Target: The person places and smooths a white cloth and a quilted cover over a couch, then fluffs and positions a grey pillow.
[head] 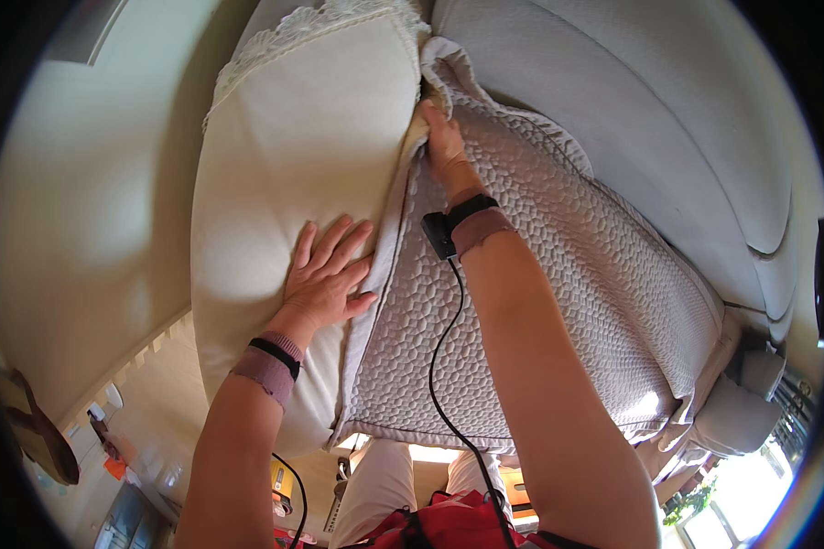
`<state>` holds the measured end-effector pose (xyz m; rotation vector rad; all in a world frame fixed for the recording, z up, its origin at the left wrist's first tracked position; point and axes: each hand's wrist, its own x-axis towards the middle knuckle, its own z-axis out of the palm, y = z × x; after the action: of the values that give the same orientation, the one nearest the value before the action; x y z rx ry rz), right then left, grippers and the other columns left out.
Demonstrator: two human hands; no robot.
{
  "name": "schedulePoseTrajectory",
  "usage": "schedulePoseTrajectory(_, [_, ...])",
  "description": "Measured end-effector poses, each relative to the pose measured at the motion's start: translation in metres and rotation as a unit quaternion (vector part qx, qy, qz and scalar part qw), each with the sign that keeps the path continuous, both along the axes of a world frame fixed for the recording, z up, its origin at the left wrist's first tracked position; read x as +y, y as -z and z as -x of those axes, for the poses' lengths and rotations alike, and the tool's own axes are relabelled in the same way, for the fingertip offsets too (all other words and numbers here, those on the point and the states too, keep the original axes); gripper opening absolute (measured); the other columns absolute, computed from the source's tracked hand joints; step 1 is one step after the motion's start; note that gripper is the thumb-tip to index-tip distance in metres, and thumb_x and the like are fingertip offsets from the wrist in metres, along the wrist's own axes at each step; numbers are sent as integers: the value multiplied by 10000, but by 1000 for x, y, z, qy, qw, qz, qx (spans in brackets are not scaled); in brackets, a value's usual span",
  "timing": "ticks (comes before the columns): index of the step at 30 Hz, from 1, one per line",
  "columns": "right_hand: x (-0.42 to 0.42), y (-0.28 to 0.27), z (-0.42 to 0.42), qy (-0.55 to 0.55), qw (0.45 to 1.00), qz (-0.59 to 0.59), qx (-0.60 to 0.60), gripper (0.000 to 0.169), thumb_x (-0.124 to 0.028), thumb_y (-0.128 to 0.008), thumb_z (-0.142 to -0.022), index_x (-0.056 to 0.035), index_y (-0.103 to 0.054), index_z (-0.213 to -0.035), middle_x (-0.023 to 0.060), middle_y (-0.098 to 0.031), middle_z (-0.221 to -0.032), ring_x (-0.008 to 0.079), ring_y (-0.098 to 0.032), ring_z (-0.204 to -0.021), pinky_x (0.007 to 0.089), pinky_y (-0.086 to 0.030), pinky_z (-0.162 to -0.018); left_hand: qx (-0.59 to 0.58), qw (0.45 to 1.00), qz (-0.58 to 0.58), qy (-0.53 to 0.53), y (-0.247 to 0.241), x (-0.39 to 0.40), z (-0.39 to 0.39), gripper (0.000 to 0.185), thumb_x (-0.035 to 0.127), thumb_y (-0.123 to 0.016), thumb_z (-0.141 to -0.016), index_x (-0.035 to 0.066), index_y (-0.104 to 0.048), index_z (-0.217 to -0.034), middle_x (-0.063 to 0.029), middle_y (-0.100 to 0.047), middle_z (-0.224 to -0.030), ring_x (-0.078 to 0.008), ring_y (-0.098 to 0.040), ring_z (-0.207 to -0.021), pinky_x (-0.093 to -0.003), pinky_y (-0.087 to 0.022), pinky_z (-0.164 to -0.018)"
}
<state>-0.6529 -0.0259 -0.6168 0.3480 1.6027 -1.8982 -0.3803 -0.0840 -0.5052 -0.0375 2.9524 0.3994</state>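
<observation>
My left hand [326, 278] lies flat with spread fingers on the cream sofa armrest [316, 151], its thumb side at the edge of the quilted cover. The grey-brown quilted sofa cover [556, 274] with a pebble pattern spreads over the seat, its piped border along the armrest. Farther back, my right hand [446, 144] reaches into the crease between armrest and seat, touching the cover's border. Its fingers are partly hidden there, so I cannot see whether they grip the cloth. Behind it, the cover's back corner [446, 58] is bunched up.
White lace trim [323, 34] drapes over the armrest's back end. A grey backrest [632, 103] rises behind the seat. A black cable [434, 364] runs from a small device [439, 235] on my right wrist across the cover. Grey cushions [735, 412] sit at the right.
</observation>
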Motion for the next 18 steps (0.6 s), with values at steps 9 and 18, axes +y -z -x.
schedulePoseTrajectory(9, [219, -35, 141, -201, 690, -576, 388, 296, -241, -474, -897, -26, -673, -939, 234, -671, -944, 423, -646, -883, 490, -522, -783, 47, 999, -11, -8, 6, 3, 1, 384, 491, -737, -658, 164, -681, -853, -13, -336, -1498, -256, -205, -1424, -548, -48, -1144])
schedulePoseTrajectory(18, [371, -29, 172, -443, 638, -573, 260, 412, -193, -459, -917, -44, -542, -1292, 244, -547, -1293, 367, -491, -1249, 409, -369, -1057, 59, 998, 36, 13, 10, 5, 2, 387, 489, -737, -629, 163, -662, -823, -43, -329, -1506, -299, -189, -1428, -558, -37, -1147])
